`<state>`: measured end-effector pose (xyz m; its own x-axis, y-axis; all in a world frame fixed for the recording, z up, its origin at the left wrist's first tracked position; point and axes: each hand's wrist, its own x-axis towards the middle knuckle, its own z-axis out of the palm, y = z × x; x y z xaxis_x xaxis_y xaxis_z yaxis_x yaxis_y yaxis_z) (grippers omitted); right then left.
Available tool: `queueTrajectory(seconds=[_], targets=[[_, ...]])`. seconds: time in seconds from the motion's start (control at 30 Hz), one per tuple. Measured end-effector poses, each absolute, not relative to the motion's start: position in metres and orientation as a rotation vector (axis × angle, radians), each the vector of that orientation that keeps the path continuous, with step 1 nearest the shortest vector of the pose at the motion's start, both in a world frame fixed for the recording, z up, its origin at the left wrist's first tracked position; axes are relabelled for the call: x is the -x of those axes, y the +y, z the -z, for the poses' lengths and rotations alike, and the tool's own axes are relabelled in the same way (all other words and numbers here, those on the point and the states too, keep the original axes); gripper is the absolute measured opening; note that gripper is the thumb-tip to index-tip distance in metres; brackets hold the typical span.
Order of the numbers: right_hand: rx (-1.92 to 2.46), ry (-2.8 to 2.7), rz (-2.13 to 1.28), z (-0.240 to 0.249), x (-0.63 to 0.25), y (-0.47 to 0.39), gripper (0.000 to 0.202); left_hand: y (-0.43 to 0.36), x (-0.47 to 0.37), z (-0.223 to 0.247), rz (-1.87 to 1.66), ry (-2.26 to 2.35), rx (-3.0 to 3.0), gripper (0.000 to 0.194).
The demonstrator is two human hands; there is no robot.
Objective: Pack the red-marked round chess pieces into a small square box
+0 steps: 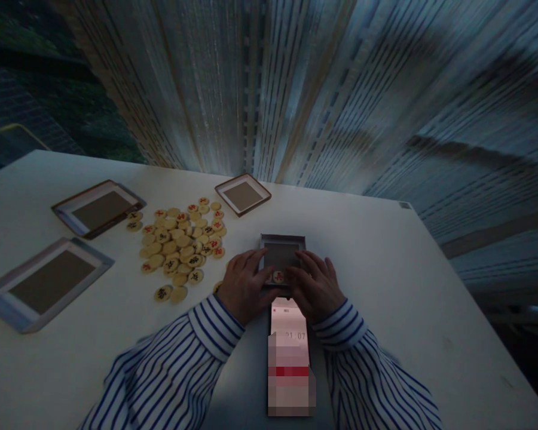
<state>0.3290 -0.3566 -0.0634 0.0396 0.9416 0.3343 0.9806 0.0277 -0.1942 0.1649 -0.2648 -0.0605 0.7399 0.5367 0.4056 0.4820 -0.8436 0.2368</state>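
A small open box (pixel 282 238) lies in front of me, between my hands. Along its near side sit xiangqi pieces (pixel 278 276), one showing a red character. My left hand (pixel 245 286) grips the box's left side, its thumb reaching in beside the pieces. Over the right side, my right hand (pixel 316 286) has its fingers curled in at the near right corner, and whatever they pinch is hidden. Just below the box, a phone (pixel 289 325) with a lit timer screen lies between my wrists.
To the left, a heap of loose xiangqi pieces (pixel 179 242) with red and black characters covers the white table (pixel 385 286). Shallow boxes stand around it: one at the back (pixel 243 195), one far left (pixel 99 206), one near left (pixel 49 283). A striped curtain (pixel 269 89) hangs behind.
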Motion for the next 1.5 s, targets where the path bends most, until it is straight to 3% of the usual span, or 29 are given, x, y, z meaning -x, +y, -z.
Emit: queueTrajectory(seconds=[0.3,0.6,0.87,1.23,1.5], targets=[[1.904,-1.784,0.229,0.064,-0.353,-0.359,0.025,-0.264,-0.162,0.06,-0.761,0.823,-2.807,0.037],[1.871,-1.591,-0.105,0.069,-0.362,-0.361,0.029,-0.267,-0.143,0.054,-0.915,0.885,-2.755,0.027],[1.824,-1.57,-0.188,0.075,-0.356,-0.359,0.03,-0.278,-0.123,0.062,-0.929,0.924,-2.722,0.027],[1.77,-1.541,0.085,0.058,-0.353,-0.364,0.024,-0.29,-0.091,0.046,-1.032,0.944,-2.635,0.014],[1.644,-1.749,0.085,0.041,-0.327,-0.362,0.02,-0.302,-0.064,0.041,-1.003,1.057,-2.554,0.016]])
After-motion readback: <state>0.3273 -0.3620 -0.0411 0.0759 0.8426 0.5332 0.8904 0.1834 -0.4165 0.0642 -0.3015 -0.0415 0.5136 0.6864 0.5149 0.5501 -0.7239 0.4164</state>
